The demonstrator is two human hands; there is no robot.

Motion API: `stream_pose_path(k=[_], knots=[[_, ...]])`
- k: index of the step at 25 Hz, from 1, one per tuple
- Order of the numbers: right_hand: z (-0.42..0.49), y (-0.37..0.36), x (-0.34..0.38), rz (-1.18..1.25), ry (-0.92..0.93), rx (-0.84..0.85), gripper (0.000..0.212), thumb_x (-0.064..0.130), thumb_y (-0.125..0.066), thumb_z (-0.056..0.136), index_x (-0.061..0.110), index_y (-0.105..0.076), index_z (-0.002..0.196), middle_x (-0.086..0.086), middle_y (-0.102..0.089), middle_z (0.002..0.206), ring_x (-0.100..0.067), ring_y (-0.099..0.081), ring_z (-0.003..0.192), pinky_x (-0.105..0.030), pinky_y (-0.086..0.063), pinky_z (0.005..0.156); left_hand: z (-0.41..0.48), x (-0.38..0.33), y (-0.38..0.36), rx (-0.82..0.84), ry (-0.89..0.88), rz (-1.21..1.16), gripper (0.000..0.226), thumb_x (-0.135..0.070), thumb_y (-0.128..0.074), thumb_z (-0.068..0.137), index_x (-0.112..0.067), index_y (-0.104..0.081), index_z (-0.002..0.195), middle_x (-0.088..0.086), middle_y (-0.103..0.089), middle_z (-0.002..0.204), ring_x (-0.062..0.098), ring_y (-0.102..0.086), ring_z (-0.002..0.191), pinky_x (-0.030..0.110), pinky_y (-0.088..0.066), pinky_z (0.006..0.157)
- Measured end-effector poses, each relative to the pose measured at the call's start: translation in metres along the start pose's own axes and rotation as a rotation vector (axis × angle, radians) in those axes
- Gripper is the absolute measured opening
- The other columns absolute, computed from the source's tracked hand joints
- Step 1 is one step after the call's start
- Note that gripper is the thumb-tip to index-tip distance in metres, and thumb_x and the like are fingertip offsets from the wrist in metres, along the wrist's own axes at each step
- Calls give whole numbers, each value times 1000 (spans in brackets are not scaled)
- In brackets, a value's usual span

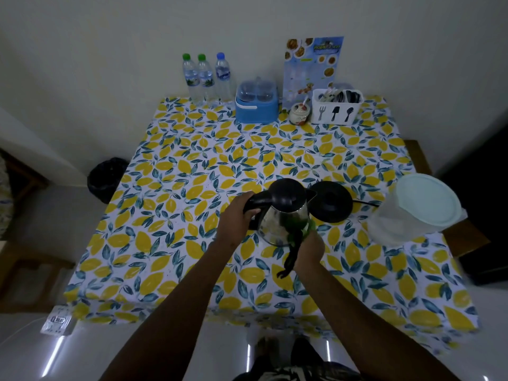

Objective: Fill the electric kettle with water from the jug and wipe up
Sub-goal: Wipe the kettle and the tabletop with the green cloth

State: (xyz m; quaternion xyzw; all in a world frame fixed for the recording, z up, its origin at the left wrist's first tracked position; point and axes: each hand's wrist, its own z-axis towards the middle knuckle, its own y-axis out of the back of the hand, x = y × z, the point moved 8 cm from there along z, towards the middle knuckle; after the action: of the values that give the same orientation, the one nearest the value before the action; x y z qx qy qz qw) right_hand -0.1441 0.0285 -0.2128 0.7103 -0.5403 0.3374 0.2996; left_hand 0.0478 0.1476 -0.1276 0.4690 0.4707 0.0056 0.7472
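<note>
A steel electric kettle (280,218) with a black lid and handle is held tilted just above the lemon-print tablecloth (170,215). My left hand (236,220) grips its black handle. My right hand (309,250) presses a dark green cloth (295,243) against the kettle's lower steel side; one end of the cloth hangs below the hand. The kettle's round black base (331,200) lies just right of it, with a cord running right. A clear plastic jug (412,213) with a pale lid stands at the table's right edge.
Along the far edge by the wall stand three water bottles (204,78), a blue condiment box (257,104), a small jar (299,114), a menu card (312,68) and a white cutlery holder (336,107). A black bin (105,178) sits left of the table.
</note>
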Motion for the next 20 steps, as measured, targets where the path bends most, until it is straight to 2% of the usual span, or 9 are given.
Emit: stream_pose_path(k=[1,2,4,5,7,12,15,17,20], knots=[[4,7,8,-114,125,-33,30,24,-38,104,15,-63,89,-3,-54,79,-20,-50,68,-32,-41,63,2,-1,2,-25,5,-3,38,-30,-56,97,-18,-52,133,6,-62,125,25,-60,110,30,-45,84],[8,12,15,-221,238,-49,32,23,-36,105,9,-65,107,-6,-53,85,-22,-48,69,-31,-39,61,4,-1,4,-48,16,-11,39,-29,-56,97,-17,-52,134,8,-62,125,27,-60,109,32,-46,85],[17,14,29,-431,449,-9,39,20,-36,105,6,-53,137,-14,-56,102,-26,-56,79,-34,-47,62,10,-1,7,-82,56,-29,41,-28,-56,98,-15,-50,136,11,-62,127,28,-60,110,35,-47,88],[23,15,32,-525,522,21,41,18,-38,104,5,-48,142,-18,-60,119,-30,-61,96,-40,-54,74,14,-1,7,-91,75,-36,40,-28,-55,98,-15,-50,136,11,-62,127,28,-59,111,35,-47,88],[38,18,32,-701,606,59,43,17,-42,103,3,-44,144,-19,-52,143,-35,-53,125,-48,-49,100,23,-1,8,-116,92,-45,36,-29,-54,99,-16,-52,132,9,-63,122,27,-60,107,34,-47,84],[64,8,8,-1157,682,190,50,19,-40,104,3,-32,151,-21,-34,156,-37,-34,142,-47,-37,113,41,10,8,-133,152,-5,37,-34,-51,99,-16,-52,131,10,-63,116,27,-62,100,38,-52,77],[68,-2,-20,-1498,664,203,62,36,-36,104,12,-16,157,-16,-16,164,-38,-16,150,-50,-29,117,42,19,10,-128,130,53,40,-35,-50,99,-19,-46,136,6,-62,122,21,-62,104,36,-53,78],[68,-6,-30,-1517,660,161,65,47,-36,102,19,-15,158,-14,-11,166,-40,-12,151,-53,-19,118,29,33,2,-106,161,15,51,-27,-53,98,-23,-34,144,3,-55,137,16,-58,115,38,-53,87],[67,-11,-31,-1428,655,126,57,44,-39,103,25,-26,155,-12,-17,165,-40,-13,151,-56,-18,118,-4,70,-27,50,351,15,76,-28,-54,97,-23,-3,154,6,-30,159,26,-45,134,41,-47,99]])
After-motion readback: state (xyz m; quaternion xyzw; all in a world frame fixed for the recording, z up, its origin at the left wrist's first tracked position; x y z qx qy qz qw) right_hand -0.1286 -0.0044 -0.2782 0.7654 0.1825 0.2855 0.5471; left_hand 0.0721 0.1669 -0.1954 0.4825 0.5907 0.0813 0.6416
